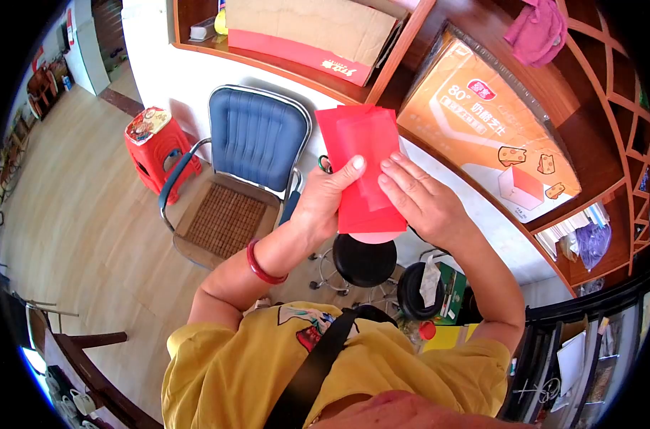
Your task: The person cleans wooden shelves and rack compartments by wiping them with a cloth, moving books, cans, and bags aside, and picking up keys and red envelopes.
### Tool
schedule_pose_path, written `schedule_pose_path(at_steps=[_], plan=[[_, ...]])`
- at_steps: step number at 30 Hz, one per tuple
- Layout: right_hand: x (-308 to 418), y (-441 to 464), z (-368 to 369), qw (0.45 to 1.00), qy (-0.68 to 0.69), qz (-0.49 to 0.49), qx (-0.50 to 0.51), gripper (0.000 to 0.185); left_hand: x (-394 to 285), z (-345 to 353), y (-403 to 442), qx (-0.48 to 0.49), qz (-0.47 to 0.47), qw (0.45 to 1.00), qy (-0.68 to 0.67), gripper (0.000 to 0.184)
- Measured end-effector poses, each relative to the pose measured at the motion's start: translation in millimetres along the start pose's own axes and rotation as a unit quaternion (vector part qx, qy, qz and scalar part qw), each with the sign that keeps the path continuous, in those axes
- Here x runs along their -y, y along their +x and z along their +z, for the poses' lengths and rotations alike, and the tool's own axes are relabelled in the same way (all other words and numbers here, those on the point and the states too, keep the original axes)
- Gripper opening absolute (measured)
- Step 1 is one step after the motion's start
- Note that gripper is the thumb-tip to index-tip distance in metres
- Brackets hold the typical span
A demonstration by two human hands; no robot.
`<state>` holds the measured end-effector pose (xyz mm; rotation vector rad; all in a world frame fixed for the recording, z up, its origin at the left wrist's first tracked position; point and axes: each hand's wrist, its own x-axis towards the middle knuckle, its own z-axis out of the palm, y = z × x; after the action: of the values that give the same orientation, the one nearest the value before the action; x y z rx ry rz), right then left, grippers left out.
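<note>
A stack of red paper sheets [368, 168] is held up in front of me, with its layers overlapping unevenly at the top. My left hand [326, 191] grips the left edge, thumb on top and fingers hidden underneath. A small dark green loop [325, 164], perhaps a scissors handle, shows beside that hand. On the right edge, my right hand [423, 204] has its fingers pressed together over the paper, its thumb out of sight. A pale pink edge [377, 237] sticks out below the red sheets. Around my left wrist is a dark red bangle [261, 263].
A blue-backed armchair [260, 136] and red plastic stool [147, 168] stand to the left. Black round stools [364, 259] are below the paper. Wooden shelves [475, 43] hold an orange carton [489, 129] and a cardboard box [310, 36]. A dark wooden table [82, 372] is at lower left.
</note>
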<state>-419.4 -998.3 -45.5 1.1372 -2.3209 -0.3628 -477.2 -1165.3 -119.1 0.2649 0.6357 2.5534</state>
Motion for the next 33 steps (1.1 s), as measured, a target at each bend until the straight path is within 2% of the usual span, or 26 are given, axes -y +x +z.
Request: schedule_pose_path(at_steps=[4,7,9,11,13,14,15,19,20,21,24,26,27,28,29,31,32,33], plan=[[-6.3,1.7,-3.3,0.997,0.023,-0.062,0.03,0.035,1.9,-6.7,4.2,-0.014,-0.034,0.999,0.034,0.029],[-24.9,12.9,-30.3,0.998,0.038,-0.044,0.008,0.034,1.8,-11.1,3.9,0.002,-0.062,0.998,0.013,0.031],[-54.8,17.4,-60.9,0.995,-0.019,0.052,-0.087,0.028,2.3,-19.6,7.1,-0.028,-0.098,0.995,-0.015,0.036],[-92.2,26.6,-105.8,0.955,-0.125,0.213,-0.165,0.026,1.5,-22.0,7.4,-0.031,-0.117,0.992,-0.024,0.038],[-124.3,32.9,-147.3,0.893,-0.184,0.348,-0.218,0.037,2.9,-28.5,9.7,-0.037,-0.137,0.989,-0.033,0.041],[-145.0,32.3,-157.5,0.868,-0.216,0.401,-0.197,0.046,6.6,-34.7,12.1,-0.019,-0.143,0.988,-0.047,0.042],[-152.6,36.4,-162.1,0.865,-0.225,0.402,-0.199,0.046,9.7,-37.8,13.1,-0.002,-0.149,0.987,-0.062,0.043],[-176.9,64.0,-153.6,0.81,-0.376,0.448,-0.052,0.063,14.4,-38.7,15.0,0.017,-0.181,0.982,-0.055,0.043],[-185.1,69.4,-147.9,0.814,-0.374,0.443,-0.036,0.058,18.0,-42.6,17.6,0.008,-0.176,0.983,-0.046,0.043],[-194.5,74.4,-142.7,0.818,-0.388,0.42,-0.058,0.045,18.5,-41.6,17.2,0.016,-0.177,0.983,-0.042,0.043],[-192.5,69.9,-149.4,0.812,-0.361,0.451,-0.079,0.035,18.0,-43.3,17.0,0.006,-0.185,0.982,-0.04,0.044],[-190.4,51.9,-154.3,0.857,-0.102,0.465,-0.197,0.029,16.5,-49.2,18.7,0.022,-0.178,0.983,-0.047,0.044],[-178.8,43.8,-155.5,0.806,0.153,0.485,-0.303,0.024,15.5,-52.7,18.8,0.032,-0.172,0.983,-0.056,0.044],[-162.9,34.6,-156.6,0.692,0.396,0.467,-0.382,0.022,13.8,-56.2,19.4,0.034,-0.169,0.983,-0.059,0.044],[-148.1,24.6,-161.4,0.639,0.469,0.456,-0.404,0.026,11.8,-59.7,20.2,0.032,-0.17,0.983,-0.059,0.044],[-141.2,1.4,-165.2,0.585,0.493,0.461,-0.45,0.033,10.5,-66.2,22.4,0.032,-0.171,0.983,-0.06,0.043],[-137.4,-2.0,-167.1,0.622,0.517,0.385,-0.445,0.035,10.6,-69.2,24.9,0.034,-0.174,0.982,-0.065,0.044],[-135.1,-1.9,-172.8,0.568,0.555,0.375,-0.479,0.033,11.1,-70.3,27.0,0.036,-0.178,0.981,-0.07,0.044]])
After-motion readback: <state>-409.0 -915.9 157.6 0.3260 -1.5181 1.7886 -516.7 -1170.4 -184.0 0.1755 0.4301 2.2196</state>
